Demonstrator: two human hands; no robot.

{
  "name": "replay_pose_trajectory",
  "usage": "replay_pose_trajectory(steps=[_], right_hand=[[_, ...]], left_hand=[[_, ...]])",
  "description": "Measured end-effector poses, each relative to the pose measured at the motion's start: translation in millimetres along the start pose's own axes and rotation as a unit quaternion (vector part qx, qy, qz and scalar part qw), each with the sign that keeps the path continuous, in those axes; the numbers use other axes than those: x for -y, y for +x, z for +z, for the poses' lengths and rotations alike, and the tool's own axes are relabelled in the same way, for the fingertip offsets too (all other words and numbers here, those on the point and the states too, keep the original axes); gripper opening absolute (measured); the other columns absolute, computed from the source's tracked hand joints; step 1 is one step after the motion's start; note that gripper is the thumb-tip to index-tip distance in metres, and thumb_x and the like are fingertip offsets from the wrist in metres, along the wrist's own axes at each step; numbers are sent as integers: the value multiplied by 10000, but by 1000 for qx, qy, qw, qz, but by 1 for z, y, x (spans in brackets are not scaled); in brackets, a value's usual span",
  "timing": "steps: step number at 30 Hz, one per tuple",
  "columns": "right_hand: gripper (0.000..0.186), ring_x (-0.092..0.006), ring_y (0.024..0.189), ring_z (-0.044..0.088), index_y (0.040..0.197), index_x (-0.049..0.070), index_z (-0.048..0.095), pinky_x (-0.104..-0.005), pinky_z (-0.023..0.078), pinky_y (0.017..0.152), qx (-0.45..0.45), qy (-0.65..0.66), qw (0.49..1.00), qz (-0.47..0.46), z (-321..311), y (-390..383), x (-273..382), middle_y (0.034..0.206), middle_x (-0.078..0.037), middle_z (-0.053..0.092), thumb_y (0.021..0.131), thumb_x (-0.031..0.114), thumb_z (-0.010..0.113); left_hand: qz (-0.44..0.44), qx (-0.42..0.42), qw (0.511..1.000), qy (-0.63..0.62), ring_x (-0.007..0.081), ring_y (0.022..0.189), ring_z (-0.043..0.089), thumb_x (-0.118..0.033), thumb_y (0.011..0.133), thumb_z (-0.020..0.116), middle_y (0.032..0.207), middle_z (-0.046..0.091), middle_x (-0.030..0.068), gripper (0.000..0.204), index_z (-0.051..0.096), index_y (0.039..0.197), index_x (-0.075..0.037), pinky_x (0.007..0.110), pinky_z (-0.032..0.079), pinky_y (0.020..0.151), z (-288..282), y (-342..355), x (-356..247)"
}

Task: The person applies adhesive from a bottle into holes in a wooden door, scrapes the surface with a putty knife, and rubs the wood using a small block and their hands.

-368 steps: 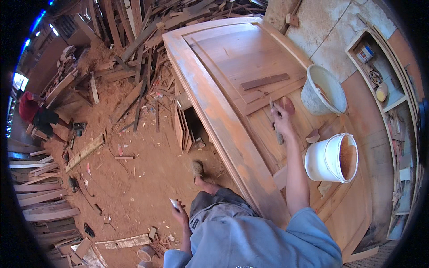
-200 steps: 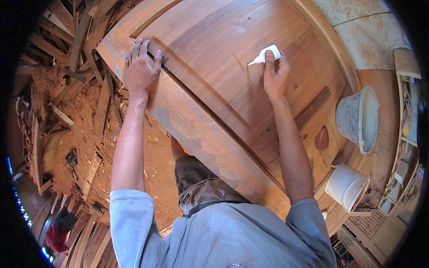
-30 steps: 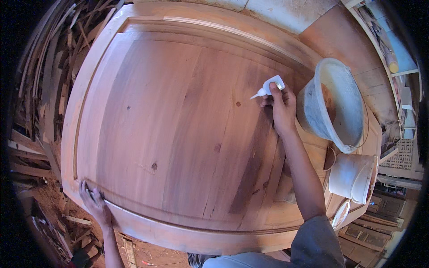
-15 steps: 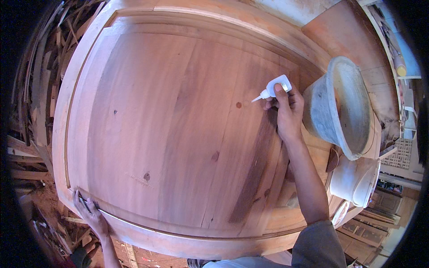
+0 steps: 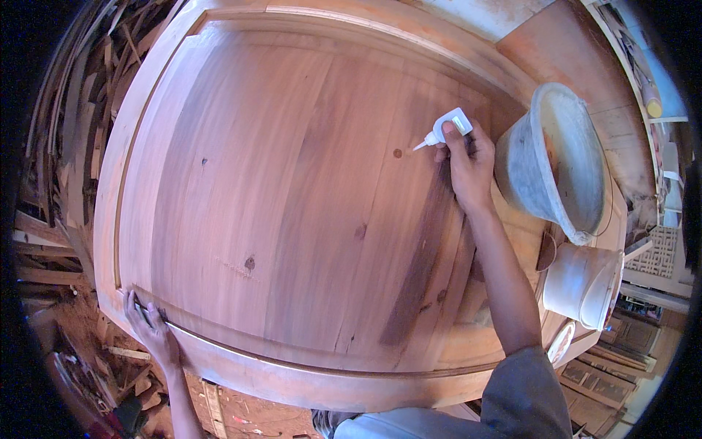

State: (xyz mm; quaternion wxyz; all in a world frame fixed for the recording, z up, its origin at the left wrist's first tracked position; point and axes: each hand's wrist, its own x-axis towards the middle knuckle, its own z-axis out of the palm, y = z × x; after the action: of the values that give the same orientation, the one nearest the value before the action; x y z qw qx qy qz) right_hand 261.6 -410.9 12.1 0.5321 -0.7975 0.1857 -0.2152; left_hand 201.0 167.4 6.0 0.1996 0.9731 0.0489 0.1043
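A wide wooden panel (image 5: 307, 190) with a raised frame lies in front of me, marked by several dark knots. My right hand (image 5: 470, 162) grips a small white squeeze bottle (image 5: 452, 124) with a narrow nozzle. The nozzle points down and left, its tip close to a round brown knot (image 5: 398, 154); whether it touches the wood I cannot tell. At the near left corner, my left hand (image 5: 155, 335) rests on the panel's frame with its fingers stretched out, holding nothing.
A grey bucket (image 5: 523, 161) lies tipped at the right, beside my right forearm. Nearer stands a white bucket (image 5: 574, 284). Piled wood scraps (image 5: 69, 146) line the left side. More wooden panels (image 5: 603, 380) are at the lower right.
The view has shifted slightly, so the panel sits a little higher and farther right. Both hands keep their places, the right one still holding the bottle near the knot.
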Motion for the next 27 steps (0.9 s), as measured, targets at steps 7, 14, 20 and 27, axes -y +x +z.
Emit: replay_pose_trajectory(steps=[7, 14, 20, 27], right_hand=[[348, -96, 583, 590, 908, 19, 647, -267, 461, 562, 13, -18, 1000, 3, -1, 1, -1, 673, -30, 642, 957, 362, 671], [339, -100, 608, 608, 931, 26, 666, -261, 476, 589, 18, -34, 999, -4, -2, 1, -3, 703, -29, 662, 963, 364, 661], [335, -101, 632, 624, 933, 22, 672, -262, 485, 607, 20, -44, 999, -6, -2, 1, -5, 734, -41, 683, 961, 356, 663], [322, -99, 628, 616, 957, 10, 664, -262, 485, 606, 30, -20, 999, -8, -1, 1, -2, 748, -35, 688, 963, 332, 663]], left_hand=[[-2, -3, 1000, -3, 347, 1395, 385, -210, 1019, 477, 1475, 435, 201, 456, 443, 1398, 42, 444, 274, 1171, 0, -1, 0], [15, -5, 1000, 14, 347, 1387, 393, -196, 1013, 481, 1461, 445, 202, 450, 451, 1393, 43, 446, 280, 1168, 1, -1, 6], [23, -12, 1000, 18, 352, 1382, 396, -188, 1009, 483, 1456, 448, 207, 443, 462, 1384, 47, 449, 282, 1168, 1, -1, 4], [28, -12, 999, 22, 354, 1383, 397, -187, 1005, 486, 1457, 451, 211, 441, 469, 1377, 49, 448, 283, 1167, 2, -1, 8]])
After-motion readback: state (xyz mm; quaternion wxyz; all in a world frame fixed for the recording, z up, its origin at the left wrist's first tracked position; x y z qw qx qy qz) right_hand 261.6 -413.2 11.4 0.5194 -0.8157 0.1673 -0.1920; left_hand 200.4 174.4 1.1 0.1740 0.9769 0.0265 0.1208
